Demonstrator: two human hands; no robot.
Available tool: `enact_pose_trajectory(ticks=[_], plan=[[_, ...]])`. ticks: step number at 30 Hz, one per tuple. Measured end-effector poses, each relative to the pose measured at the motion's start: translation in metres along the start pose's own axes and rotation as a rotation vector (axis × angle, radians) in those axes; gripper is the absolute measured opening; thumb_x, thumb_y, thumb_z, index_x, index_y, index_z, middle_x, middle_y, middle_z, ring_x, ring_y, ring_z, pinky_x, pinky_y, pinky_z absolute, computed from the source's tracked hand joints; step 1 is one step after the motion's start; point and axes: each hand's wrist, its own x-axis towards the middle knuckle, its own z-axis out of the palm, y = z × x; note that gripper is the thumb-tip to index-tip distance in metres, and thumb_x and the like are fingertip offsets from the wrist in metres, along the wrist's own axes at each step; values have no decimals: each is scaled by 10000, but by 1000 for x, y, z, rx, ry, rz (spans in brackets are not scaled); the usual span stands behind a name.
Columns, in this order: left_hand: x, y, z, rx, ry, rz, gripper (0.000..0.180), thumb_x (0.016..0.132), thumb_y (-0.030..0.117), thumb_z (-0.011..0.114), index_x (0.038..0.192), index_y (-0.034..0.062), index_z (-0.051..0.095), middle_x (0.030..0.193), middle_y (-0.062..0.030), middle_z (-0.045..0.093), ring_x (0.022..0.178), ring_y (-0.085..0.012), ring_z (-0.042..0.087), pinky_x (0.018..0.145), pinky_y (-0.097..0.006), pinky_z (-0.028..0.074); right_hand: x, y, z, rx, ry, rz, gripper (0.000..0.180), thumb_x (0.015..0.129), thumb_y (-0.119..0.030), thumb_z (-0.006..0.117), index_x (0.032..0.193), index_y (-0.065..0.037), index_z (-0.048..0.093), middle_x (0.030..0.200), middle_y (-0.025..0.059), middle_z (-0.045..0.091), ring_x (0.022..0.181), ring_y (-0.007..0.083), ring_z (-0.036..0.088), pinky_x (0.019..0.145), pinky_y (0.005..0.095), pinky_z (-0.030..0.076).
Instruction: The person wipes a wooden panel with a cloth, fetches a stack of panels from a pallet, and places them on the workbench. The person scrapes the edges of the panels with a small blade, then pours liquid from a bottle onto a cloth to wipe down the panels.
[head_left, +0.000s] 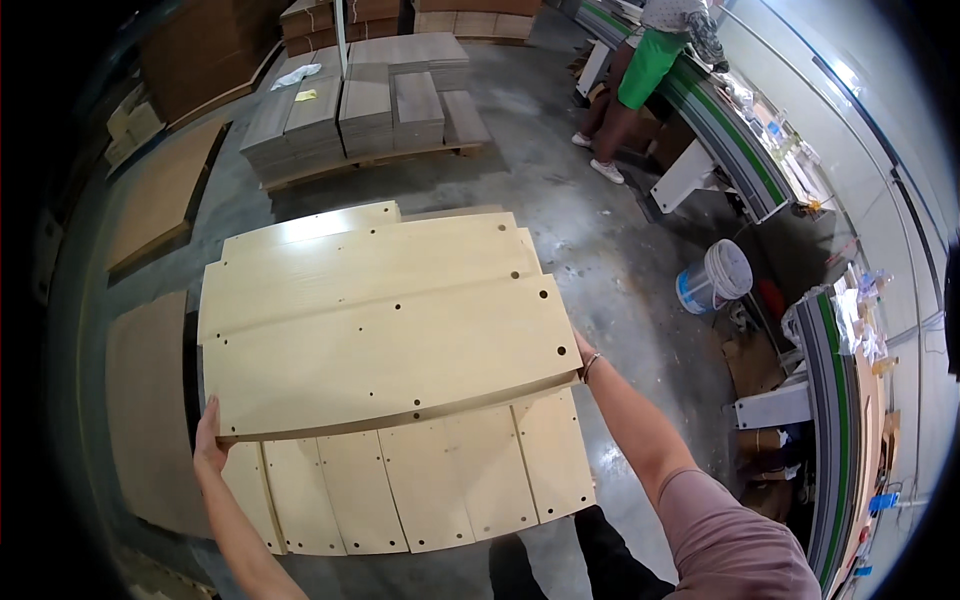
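Observation:
A pale wooden panel [390, 360] with small drilled holes spans the space between my hands. My left hand [210, 440] is closed around its near left corner, and my right hand [583, 355] grips its right end, the fingers partly hidden beneath the edge. Behind it lies another pale panel [370, 255] of the same kind, on a stack whose lower boards are mostly covered. Below the held panel, nearer to me, a row of similar drilled panels [430, 480] lies side by side. Whether more than one panel is in my grip cannot be seen.
Grey boards [360, 110] are stacked on a pallet beyond the panels. Brown sheets [150, 410] lie low at the left. To the right stand a white bucket [725, 270] and a long green-striped bench [825, 430]. A person in green shorts [650, 70] stands at the far bench.

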Motion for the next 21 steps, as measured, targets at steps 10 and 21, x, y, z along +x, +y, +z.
enact_pose_trajectory(ticks=[10, 21], plan=[[-49, -34, 24, -206, -25, -100, 709, 877, 666, 517, 1301, 98, 542, 1147, -18, 631, 1058, -178, 599, 863, -328, 491, -17, -19, -33, -31, 62, 73, 602, 991, -505, 407, 1408, -72, 426, 1275, 76, 594, 1093, 189, 629, 908, 343, 543], [-31, -96, -2, -329, 97, -12, 669, 889, 687, 461, 1269, 145, 555, 1144, 18, 623, 1015, -161, 608, 816, -321, 523, -19, -45, 3, -60, 185, 123, 535, 993, -449, 431, 1382, -82, 460, 1246, 72, 610, 1009, 157, 662, 825, 305, 585]])
